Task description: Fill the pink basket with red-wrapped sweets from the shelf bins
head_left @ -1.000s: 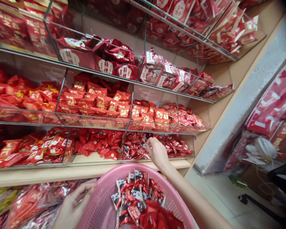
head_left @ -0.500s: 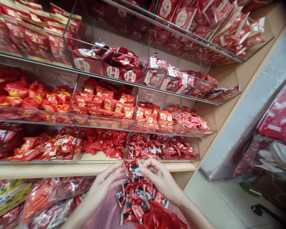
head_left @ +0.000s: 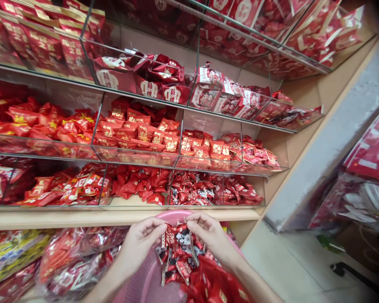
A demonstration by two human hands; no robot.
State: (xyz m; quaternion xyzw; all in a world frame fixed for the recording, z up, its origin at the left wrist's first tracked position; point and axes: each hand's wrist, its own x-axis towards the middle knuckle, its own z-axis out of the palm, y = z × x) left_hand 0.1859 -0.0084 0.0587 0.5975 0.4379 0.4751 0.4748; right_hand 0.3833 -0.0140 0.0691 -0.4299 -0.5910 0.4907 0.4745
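My left hand is closed, thumb and fingertips pinching the left edge of a small red candy packet with black-and-white figures. Its right end is pinched by my right hand, so the packet is stretched between both hands. Below them is a pink plastic basket with a perforated wall. Inside it lie similar patterned packets and, nearer to me on the right, several plain glossy red packets. My forearms cover parts of the basket's sides.
Tiered shelves with clear dividers hold many red packets. Along the front runs a wooden ledge. Plastic bags lie below it at left. Right of the shelf are a grey wall and tiled floor.
My left fingers, spread beside the packet before, have closed on its left edge. The packet is now held level between both hands. The basket's far rim has come into view above them.
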